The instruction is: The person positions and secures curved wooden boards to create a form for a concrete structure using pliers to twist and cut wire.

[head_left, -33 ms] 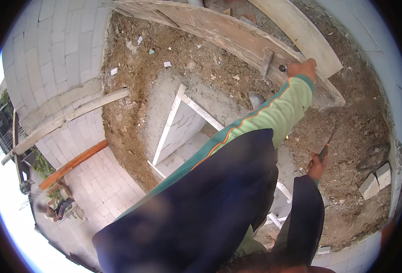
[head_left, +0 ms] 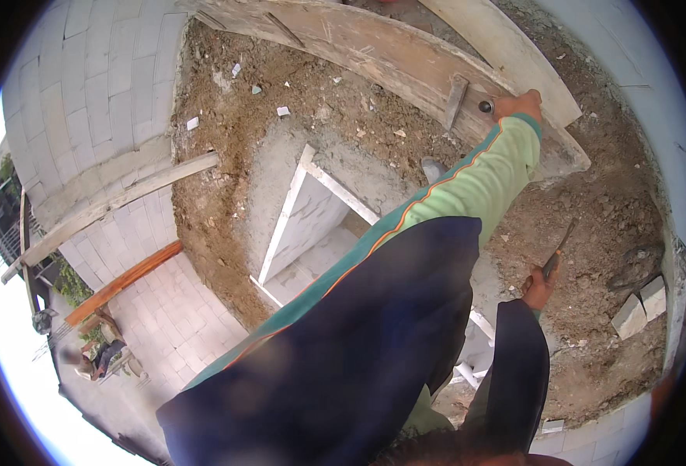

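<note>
My left hand (head_left: 518, 104) reaches far out in a green sleeve with an orange stripe and grips the edge of a long weathered wooden plank (head_left: 374, 48). Beside it on the plank are a small dark round knob (head_left: 485, 106) and a short wooden cleat (head_left: 455, 99). My right hand (head_left: 540, 289), in a dark sleeve, holds a thin-bladed hand tool (head_left: 560, 244) by its dark handle, blade pointing up over the brown soil (head_left: 591, 210). Below my left arm lies a rectangular pit (head_left: 305, 227) lined with white blocks.
A second pale plank (head_left: 506, 46) lies behind the first. A grey block wall (head_left: 86, 101) falls away at the left, crossed by a timber (head_left: 118, 203) and an orange beam (head_left: 121, 283). Broken white blocks (head_left: 639, 309) lie at right. A person sits far below (head_left: 98, 357).
</note>
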### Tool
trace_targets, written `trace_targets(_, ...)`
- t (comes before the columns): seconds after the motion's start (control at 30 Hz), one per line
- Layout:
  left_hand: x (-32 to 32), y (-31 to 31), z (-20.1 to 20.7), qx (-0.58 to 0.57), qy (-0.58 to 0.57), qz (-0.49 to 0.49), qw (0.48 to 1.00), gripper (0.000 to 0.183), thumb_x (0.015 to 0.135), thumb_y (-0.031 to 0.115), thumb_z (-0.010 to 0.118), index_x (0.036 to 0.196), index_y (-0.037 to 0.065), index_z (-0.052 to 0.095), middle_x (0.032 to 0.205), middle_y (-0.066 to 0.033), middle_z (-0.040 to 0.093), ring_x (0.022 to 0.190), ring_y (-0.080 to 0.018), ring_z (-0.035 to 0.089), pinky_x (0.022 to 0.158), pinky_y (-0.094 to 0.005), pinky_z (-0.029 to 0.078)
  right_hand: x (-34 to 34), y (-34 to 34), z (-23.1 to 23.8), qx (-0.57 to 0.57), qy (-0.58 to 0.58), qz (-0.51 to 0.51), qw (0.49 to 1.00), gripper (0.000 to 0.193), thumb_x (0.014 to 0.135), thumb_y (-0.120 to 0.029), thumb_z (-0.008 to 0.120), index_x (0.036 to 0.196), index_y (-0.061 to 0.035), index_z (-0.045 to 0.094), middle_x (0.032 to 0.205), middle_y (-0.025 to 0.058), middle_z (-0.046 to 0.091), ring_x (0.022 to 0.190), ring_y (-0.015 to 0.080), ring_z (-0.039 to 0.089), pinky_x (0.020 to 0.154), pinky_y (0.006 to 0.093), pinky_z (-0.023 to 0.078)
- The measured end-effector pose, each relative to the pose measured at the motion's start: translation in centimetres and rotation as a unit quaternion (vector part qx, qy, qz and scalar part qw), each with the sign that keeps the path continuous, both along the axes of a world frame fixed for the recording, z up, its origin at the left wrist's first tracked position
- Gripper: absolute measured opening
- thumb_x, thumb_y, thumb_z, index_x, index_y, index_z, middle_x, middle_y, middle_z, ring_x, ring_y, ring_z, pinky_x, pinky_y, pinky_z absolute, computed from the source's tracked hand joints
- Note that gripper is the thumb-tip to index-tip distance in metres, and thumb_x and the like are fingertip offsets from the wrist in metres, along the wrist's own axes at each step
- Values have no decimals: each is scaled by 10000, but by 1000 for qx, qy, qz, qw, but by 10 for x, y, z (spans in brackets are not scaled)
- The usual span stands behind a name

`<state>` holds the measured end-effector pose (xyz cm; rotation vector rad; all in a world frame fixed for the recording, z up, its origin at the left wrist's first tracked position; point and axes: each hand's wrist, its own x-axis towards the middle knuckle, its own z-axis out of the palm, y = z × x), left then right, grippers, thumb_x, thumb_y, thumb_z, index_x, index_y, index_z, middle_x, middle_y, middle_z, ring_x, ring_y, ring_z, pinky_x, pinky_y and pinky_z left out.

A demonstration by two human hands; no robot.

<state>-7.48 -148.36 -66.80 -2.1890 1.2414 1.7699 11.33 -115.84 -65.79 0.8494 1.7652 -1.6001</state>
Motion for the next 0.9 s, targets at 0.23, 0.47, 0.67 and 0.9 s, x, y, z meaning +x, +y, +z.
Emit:
trace_targets(0.23,-52,-24,-83,-246,-64,-522,814,533,742,298,713,1175,13,586,1276,-233,536,1156,-388,559,982,-509,437,39,36,14,44,32,-92,994,729,809,-45,657,1466,-166,364,772,-31,534,482,11,380,391,176,264)
trace_targets(0.47,74,-54,-122,-441,-76,-695,563,862,727,319,732,1470,159,326,1540,-233,77,1333,-466,333,1074,-501,369,115,77,-64,37,-52,-110,992,572,838,-38,632,1361,-131,421,787,-22,542,529,71,442,457,245,371)
trace_targets(0.67,129,-61,-134,-361,-26,-758,543,999,712,110,751,1525,214,180,1545,-240,46,1289,-430,429,1000,-409,475,111,8,-41,-88,-91,-31,991,337,881,-76,608,1195,3,515,853,28,556,719,121,546,634,268,473)
trace_targets(0.9,139,-65,-159,-332,-58,-799,498,1044,658,235,797,1521,206,210,1529,-255,93,1413,-526,85,1075,-553,329,161,-48,-121,-239,-148,-61,958,468,953,-177,611,1379,-55,462,1211,124,597,1044,289,594,885,494,522)
